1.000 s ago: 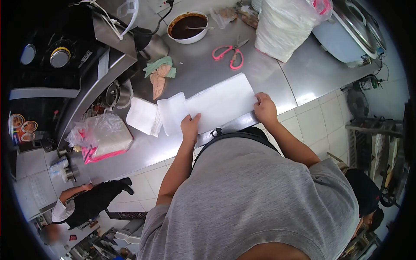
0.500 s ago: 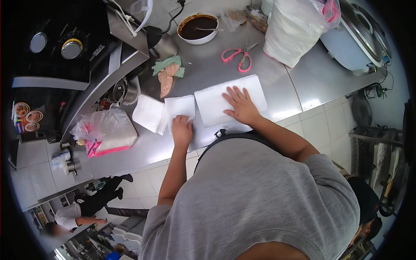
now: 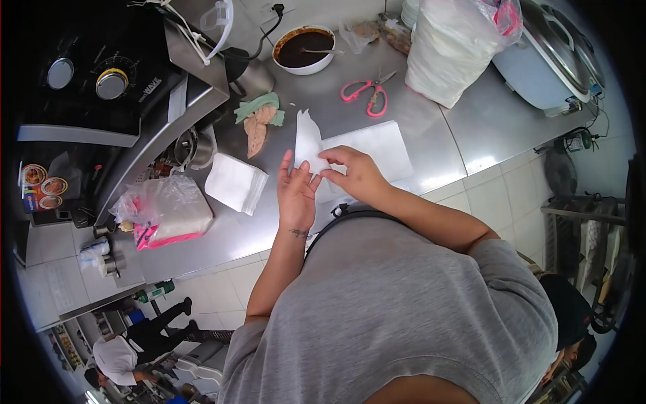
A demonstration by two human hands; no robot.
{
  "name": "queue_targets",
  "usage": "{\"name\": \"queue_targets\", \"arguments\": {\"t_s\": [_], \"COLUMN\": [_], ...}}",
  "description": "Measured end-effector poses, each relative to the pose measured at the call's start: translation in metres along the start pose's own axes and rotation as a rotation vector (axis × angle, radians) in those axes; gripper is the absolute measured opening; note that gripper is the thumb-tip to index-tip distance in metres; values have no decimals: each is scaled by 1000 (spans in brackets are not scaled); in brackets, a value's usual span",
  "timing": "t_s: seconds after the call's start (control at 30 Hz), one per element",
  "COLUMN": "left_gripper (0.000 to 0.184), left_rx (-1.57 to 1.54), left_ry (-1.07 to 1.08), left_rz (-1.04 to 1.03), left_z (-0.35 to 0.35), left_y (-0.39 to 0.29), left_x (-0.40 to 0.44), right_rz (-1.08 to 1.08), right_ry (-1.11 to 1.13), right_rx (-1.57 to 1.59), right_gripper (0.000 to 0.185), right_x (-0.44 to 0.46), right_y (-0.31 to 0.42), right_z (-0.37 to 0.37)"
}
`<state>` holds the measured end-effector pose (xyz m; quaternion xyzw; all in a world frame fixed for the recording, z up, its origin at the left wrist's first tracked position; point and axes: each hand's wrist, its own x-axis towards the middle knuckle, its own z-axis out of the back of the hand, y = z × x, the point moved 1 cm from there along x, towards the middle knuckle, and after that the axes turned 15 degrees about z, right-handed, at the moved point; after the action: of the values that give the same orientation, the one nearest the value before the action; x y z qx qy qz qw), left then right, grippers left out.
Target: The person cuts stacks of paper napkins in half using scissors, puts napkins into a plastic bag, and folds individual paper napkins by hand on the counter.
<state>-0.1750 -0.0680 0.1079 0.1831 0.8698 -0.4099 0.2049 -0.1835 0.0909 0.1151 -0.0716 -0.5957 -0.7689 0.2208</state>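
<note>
A folded white paper napkin [image 3: 309,143] is raised off the counter, its upper end standing up and slightly curled. My right hand [image 3: 356,174] pinches it by the lower right corner between thumb and fingers. Palm up, my left hand [image 3: 296,195] has its fingertips at the napkin's lower edge, some fingers spread and one overlapping the paper. Behind my right hand lies a larger flat stack of white paper [image 3: 380,151], partly covered by that hand. To the left of my left hand sits a smaller stack of folded napkins [image 3: 234,183].
Pink-handled scissors [image 3: 367,94] lie beyond the paper. A bowl of dark sauce [image 3: 306,50] with a spoon stands at the back. Crumpled cloths [image 3: 257,121], a plastic-wrapped pack [image 3: 171,212], a big white bag [image 3: 457,50] and an oven [image 3: 81,74] surround the counter. Another person [image 3: 121,353] is lower left.
Both hands have come off the counter and together; the small napkin between them has been lifted and turned upright. My right hand has left the large stack. The other person has moved.
</note>
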Motion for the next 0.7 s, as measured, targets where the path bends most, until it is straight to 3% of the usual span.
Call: {"name": "queue_targets", "arguments": {"t_s": [0.17, 0.33, 0.53, 0.7], "left_gripper": [30, 33, 38, 25], "left_rx": [-34, -60, -115, 96], "left_ry": [102, 210, 211, 51], "left_rz": [111, 121, 165, 79], "left_z": [0, -8, 3, 4], "left_y": [5, 3, 6, 17], "left_x": [2, -1, 5, 7], "right_rz": [139, 128, 99, 127], "right_ry": [-81, -121, -106, -77], "right_rx": [-156, -134, -92, -289], "right_gripper": [29, 31, 37, 46], "right_x": [-8, -6, -6, -9], "right_y": [-8, -2, 0, -1], "right_z": [1, 5, 7, 2]}}
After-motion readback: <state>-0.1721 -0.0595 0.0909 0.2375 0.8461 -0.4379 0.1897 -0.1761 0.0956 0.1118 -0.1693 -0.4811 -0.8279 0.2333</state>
